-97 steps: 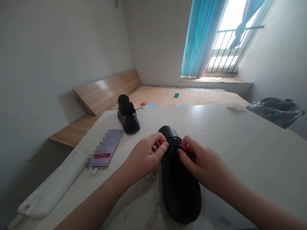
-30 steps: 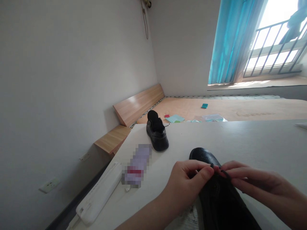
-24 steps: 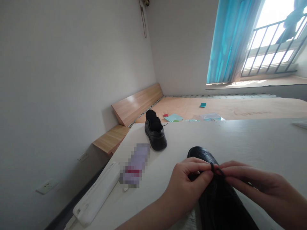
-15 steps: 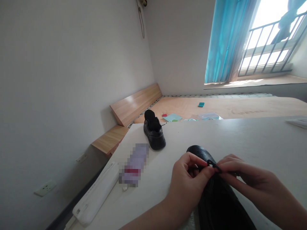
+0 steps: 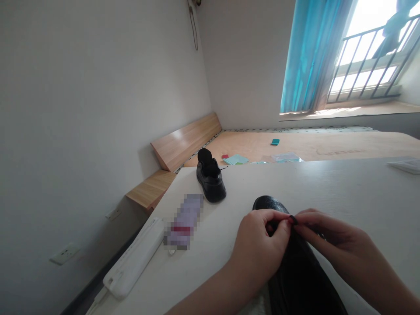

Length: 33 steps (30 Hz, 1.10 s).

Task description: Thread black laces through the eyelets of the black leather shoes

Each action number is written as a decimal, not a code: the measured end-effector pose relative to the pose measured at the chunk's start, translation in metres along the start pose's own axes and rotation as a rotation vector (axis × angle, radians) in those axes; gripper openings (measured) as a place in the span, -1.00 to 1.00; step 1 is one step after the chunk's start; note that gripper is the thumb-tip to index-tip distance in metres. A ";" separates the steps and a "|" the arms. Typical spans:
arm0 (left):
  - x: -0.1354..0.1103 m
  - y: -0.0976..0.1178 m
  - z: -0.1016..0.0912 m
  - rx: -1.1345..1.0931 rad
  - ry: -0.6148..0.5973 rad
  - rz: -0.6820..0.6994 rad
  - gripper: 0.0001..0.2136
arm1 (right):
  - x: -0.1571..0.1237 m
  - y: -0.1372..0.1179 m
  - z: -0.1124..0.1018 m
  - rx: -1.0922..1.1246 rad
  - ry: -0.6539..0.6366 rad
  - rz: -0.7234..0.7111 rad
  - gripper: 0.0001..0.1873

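Note:
A black leather shoe (image 5: 297, 271) lies on the white table (image 5: 328, 188) right in front of me, toe pointing away. My left hand (image 5: 260, 247) and my right hand (image 5: 331, 238) meet above its lacing, both pinching the black shoelace (image 5: 292, 220) between thumb and fingertips. A second black shoe (image 5: 210, 181) stands farther back on the left part of the table, away from both hands.
A phone (image 5: 184, 220) lies left of my hands, beside a long white power strip (image 5: 134, 259) at the table's left edge. Behind the table is a bare wooden bed frame (image 5: 295, 146) with small items on it. A blue curtain (image 5: 311, 52) hangs by the barred window.
My view has swung left and up since the earliest frame. Over the last second my fingers have drawn closer together on the lace, and its small loop has shrunk.

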<state>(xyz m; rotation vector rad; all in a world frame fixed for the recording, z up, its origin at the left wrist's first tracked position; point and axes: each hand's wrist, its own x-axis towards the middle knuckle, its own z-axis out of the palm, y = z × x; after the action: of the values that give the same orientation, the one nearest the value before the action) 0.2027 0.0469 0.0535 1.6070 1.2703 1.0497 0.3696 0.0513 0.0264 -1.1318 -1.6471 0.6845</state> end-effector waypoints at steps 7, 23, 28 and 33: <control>-0.001 -0.006 -0.004 -0.121 -0.049 0.022 -0.79 | 0.003 -0.006 -0.001 -0.013 -0.048 0.026 -0.79; -0.003 -0.005 0.002 -0.274 -0.007 -0.003 -0.83 | -0.011 -0.017 -0.003 -0.364 0.000 -0.403 -0.95; -0.002 -0.001 0.001 -0.287 -0.023 -0.064 -0.80 | -0.011 -0.018 -0.002 -0.455 0.007 -0.349 -0.92; -0.002 0.001 -0.001 -0.334 -0.082 -0.059 -0.85 | -0.008 -0.024 -0.002 -0.341 -0.061 -0.150 -0.84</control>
<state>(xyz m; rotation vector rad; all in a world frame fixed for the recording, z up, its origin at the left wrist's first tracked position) 0.2022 0.0450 0.0546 1.3367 1.0197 1.0837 0.3638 0.0344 0.0439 -1.2169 -1.9293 0.3522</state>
